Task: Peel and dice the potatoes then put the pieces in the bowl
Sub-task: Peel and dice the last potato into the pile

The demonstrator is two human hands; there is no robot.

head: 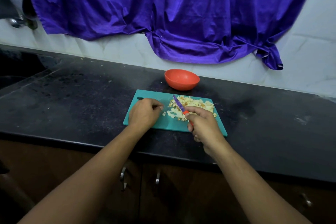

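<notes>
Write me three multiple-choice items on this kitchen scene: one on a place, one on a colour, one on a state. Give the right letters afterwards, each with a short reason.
1. Where does the bowl stand?
A. On the counter, behind the cutting board
B. On the cutting board
C. In the sink

2. What colour is the cutting board?
A. White
B. Yellow
C. Teal

3. What is the right hand doing?
A. Lying flat and open on the counter
B. Gripping the knife by its handle
C. Holding the bowl

Answers:
1 A: the bowl sits on the dark counter just past the board's far edge.
2 C: the board shows blue-green under the potato pieces.
3 B: its fingers are curled round the orange handle, and the blade points over the pieces.
</notes>
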